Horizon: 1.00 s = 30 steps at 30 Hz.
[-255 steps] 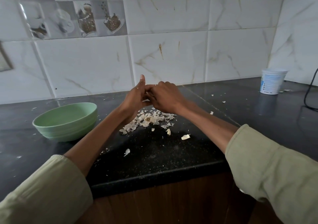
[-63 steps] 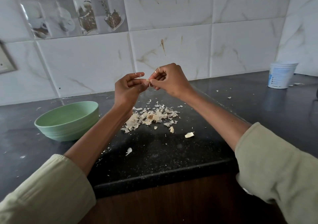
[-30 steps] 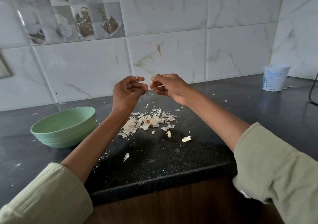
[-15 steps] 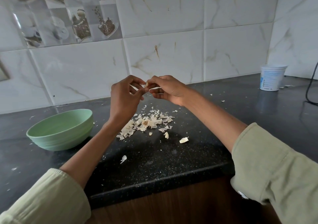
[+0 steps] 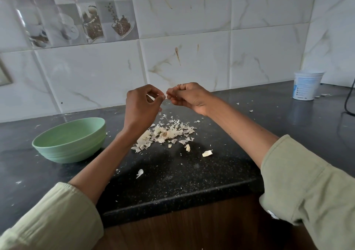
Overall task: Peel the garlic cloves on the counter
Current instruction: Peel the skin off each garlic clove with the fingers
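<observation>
My left hand [image 5: 141, 108] & right hand [image 5: 189, 96] are up over the counter [image 5: 192, 174], fingertips nearly meeting. Left fingers curl round a pale clove [image 5: 151, 97], mostly hidden; its long axis seems to run toward the right hand, can't tell which end leads. Right hand pinches a bit of skin [image 5: 180, 85] that pokes up. Below: peel pile [image 5: 167, 134], w/ two cloves [image 5: 207, 153] lying just in front. Green bowl [image 5: 70, 140] to the left, white tub [image 5: 307, 85] far right, black cable beside it. Marbled wall tiles behind, wood cabinet front under the edge.
</observation>
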Tool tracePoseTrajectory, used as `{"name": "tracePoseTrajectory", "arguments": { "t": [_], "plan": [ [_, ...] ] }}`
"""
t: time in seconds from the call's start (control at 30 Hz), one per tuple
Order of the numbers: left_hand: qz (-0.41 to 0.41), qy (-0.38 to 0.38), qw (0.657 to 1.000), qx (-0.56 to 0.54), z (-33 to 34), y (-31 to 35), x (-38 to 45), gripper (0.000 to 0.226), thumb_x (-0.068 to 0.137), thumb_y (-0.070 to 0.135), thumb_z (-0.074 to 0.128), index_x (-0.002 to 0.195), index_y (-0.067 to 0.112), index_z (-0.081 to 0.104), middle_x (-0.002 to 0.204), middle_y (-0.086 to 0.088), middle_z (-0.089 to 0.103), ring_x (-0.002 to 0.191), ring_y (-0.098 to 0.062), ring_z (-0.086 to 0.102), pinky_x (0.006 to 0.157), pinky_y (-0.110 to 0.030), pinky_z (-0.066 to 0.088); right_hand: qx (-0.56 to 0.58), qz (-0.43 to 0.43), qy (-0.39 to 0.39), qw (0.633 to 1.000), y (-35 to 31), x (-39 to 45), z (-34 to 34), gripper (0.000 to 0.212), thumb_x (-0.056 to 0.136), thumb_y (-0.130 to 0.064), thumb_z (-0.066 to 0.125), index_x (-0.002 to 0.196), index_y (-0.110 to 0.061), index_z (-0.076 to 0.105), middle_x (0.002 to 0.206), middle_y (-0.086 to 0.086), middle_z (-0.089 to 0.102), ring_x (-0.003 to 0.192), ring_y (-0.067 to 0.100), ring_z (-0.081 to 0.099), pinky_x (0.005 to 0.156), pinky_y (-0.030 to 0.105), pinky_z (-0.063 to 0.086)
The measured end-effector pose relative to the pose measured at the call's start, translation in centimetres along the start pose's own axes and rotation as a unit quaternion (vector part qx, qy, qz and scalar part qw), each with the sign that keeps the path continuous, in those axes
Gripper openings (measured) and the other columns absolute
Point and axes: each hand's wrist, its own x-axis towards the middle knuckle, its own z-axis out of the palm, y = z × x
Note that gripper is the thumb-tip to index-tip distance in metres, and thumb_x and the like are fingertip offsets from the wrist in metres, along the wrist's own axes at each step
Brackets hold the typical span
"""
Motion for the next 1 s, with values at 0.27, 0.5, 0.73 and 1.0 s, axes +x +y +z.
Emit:
{"name": "tracePoseTrajectory", "arguments": {
  "t": [0.27,0.5,0.73,1.0],
  "plan": [
    [-0.010,-0.071,0.992,0.105,-0.4,-1.7,0.5,0.033,0.102,0.044,0.066,0.076,0.026,0.073,0.066,0.007,0.073,0.055,-0.006,0.071,0.068,-0.038,0.062,-0.398,-0.077,0.022,0.914,1.1,0.0,-0.5,0.011,0.094,-0.023,0.078,0.091,-0.014,0.073,0.070,-0.001,0.073,0.060,0.006,0.066,0.061,0.027,0.054],
    [-0.047,-0.100,0.982,0.153,-1.9,-3.6,1.6,0.013,0.086,0.020,0.083,0.086,0.031,0.076,0.071,0.016,0.073,0.070,-0.005,0.071,0.076,-0.040,0.062,-0.472,-0.105,-0.158,0.861,2.5,0.0,1.5,0.013,0.086,-0.019,0.085,0.096,-0.013,0.080,0.083,-0.014,0.072,0.065,-0.017,0.060,0.061,0.004,0.041],
    [-0.089,-0.063,0.979,0.170,-1.6,-3.9,1.9,0.042,0.105,0.049,0.057,0.073,0.028,0.074,0.068,0.012,0.074,0.064,-0.006,0.072,0.075,-0.034,0.061,-0.511,-0.117,-0.227,0.821,4.2,-0.1,4.2,0.015,0.093,-0.026,0.079,0.108,-0.031,0.076,0.095,-0.014,0.072,0.076,-0.001,0.069,0.064,0.006,0.044],
    [-0.084,-0.062,0.979,0.173,-1.4,-4.2,1.9,0.015,0.096,0.044,0.070,0.088,0.031,0.068,0.082,0.012,0.073,0.081,-0.013,0.070,0.073,-0.036,0.057,-0.509,-0.124,-0.185,0.831,3.5,-0.5,3.5,0.016,0.091,-0.024,0.081,0.104,-0.016,0.075,0.095,-0.003,0.074,0.073,-0.002,0.062,0.064,0.009,0.042]
  ]
}}
